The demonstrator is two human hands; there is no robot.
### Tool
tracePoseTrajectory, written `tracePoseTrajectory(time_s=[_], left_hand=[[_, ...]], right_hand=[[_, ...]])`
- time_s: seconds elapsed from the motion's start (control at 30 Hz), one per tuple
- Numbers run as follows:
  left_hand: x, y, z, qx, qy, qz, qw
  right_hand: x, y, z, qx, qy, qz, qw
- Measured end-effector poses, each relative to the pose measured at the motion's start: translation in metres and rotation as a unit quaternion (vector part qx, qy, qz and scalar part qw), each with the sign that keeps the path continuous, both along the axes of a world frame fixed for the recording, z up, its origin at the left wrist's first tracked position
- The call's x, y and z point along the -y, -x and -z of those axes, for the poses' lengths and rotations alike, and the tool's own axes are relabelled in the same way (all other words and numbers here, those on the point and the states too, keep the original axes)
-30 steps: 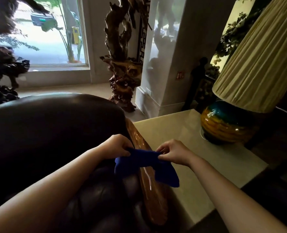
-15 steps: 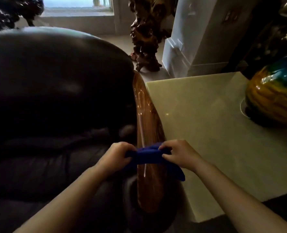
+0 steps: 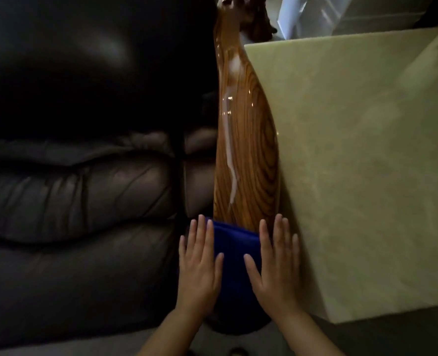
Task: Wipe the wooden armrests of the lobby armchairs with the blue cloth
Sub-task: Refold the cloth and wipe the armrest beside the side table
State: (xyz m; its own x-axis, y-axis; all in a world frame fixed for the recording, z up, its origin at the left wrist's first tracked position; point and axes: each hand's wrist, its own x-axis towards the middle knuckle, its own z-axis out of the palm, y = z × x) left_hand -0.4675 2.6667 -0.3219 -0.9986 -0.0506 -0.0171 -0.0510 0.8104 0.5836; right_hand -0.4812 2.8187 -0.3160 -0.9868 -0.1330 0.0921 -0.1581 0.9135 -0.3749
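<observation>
Both hands lay flat, palms down, fingers stretched forward and held close together. The left hand sat a touch ahead of the right hand, thumbs angled inward toward each other with a gap between them. Neither hand was curled or gripping. Bare forearms ran back from the wrists to the bottom edge, converging slightly.

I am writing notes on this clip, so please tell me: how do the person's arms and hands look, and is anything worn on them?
Both arms are bare as far as the picture shows: no sleeve reaches the forearms or wrists. The left hand and the right hand wear no gloves. I see no ring, watch or bracelet, and the nails look short and unpainted, though the light is dim.
</observation>
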Motion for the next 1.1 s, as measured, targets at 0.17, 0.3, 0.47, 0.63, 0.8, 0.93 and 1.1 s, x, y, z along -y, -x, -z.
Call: tracePoseTrajectory(time_s=[0.17,0.3,0.47,0.63,0.8,0.93,1.1], left_hand=[[-0.019,0.007,0.030,-0.013,-0.032,0.017,0.999],[-0.018,0.023,0.033,-0.033,-0.031,0.013,0.999],[-0.017,0.079,0.016,-0.057,-0.027,0.009,0.998],[-0.009,0.057,0.009,-0.063,-0.086,-0.018,0.994],[-0.015,0.037,0.027,-0.023,-0.135,0.034,0.990],[-0.013,0.073,0.018,-0.056,-0.127,0.046,0.989],[-0.008,0.149,-0.004,-0.076,-0.129,0.051,0.987]], right_hand=[[0.020,0.007,0.029,0.005,-0.050,0.002,0.999],[0.022,0.026,0.032,-0.015,-0.037,0.029,0.999],[0.025,0.081,0.015,-0.043,-0.029,0.047,0.998],[0.015,0.052,0.012,-0.063,0.005,0.031,0.998],[0.028,0.023,0.030,-0.006,-0.026,0.025,0.999],[0.025,0.063,0.016,-0.019,-0.051,0.016,0.998],[0.030,0.143,-0.011,-0.022,-0.085,0.013,0.996]])
